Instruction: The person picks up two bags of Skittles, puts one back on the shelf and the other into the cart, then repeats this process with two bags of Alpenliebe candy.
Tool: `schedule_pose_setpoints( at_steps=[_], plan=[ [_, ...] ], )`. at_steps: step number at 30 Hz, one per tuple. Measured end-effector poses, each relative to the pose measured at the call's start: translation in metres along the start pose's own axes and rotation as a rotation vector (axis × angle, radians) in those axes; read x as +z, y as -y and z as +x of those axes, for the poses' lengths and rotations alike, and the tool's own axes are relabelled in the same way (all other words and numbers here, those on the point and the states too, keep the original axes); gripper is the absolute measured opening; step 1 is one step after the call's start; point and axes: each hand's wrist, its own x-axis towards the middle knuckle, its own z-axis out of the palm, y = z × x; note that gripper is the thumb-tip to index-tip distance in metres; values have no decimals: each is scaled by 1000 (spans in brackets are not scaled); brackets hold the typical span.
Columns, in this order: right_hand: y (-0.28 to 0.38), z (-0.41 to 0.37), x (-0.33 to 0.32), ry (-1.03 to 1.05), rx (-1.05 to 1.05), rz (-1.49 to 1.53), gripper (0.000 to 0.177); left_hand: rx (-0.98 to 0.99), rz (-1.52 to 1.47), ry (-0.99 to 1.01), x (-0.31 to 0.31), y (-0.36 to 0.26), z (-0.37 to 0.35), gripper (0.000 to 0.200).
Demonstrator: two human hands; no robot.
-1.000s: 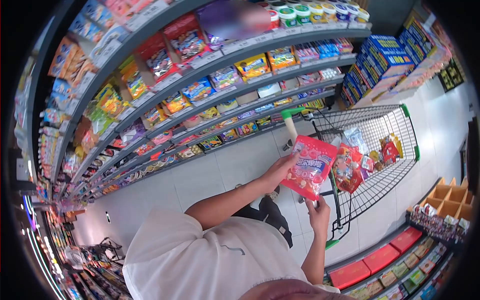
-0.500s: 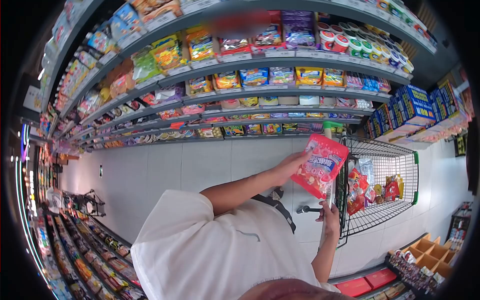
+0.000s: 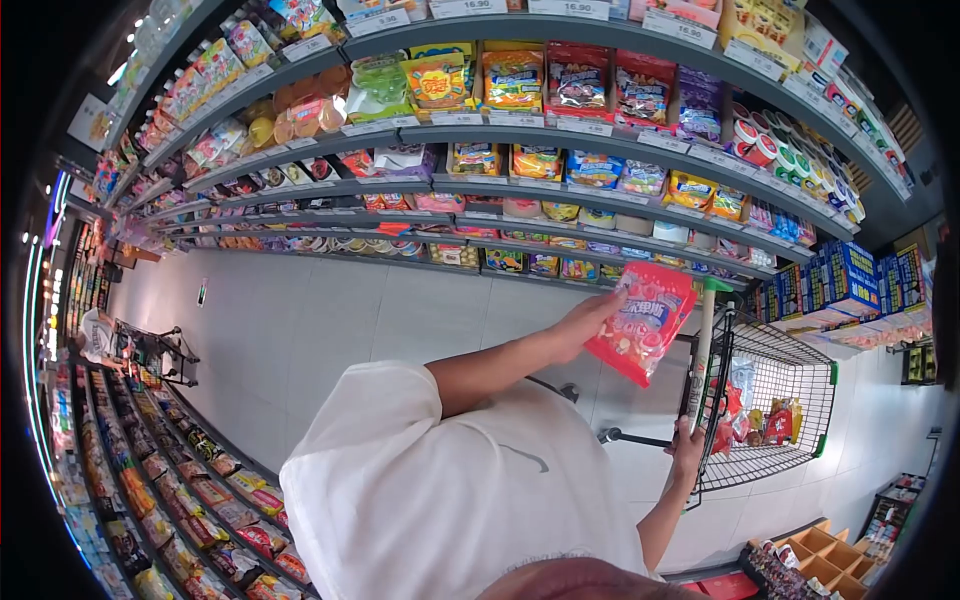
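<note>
My left hand grips the edge of a red candy pouch with its fingers closed. The pouch is upright, its printed face in view, just left of the cart handle. Lower down, my right hand is wrapped round the lower end of that handle. The wire shopping cart extends to the right, with red and yellow packets and a clear packet inside it.
Shelves of bagged sweets and tubs curve across the top. Stacked blue boxes stand at the right, a wooden divided display at the lower right. More shelves and another cart are at the left.
The shelves and floor have shifted in view. The cart handle now shows farther right, separate from the pouch, which stays in my left hand. My right hand has moved right with the handle.
</note>
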Motion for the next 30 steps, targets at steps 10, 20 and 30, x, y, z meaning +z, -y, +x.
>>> schedule_pose_setpoints(
  at_steps=[10,20,30],
  plan=[
    [-15,4,17,-330,-357,-546,52,14,-20,15,-54,-29,-15,47],
    [-4,-23,43,-542,-244,-841,50,43,99,84,-103,-75,-30,54],
    [-5,-51,82,-639,-208,-885,48,201,126,64,-124,-128,-61,43]
  ],
)
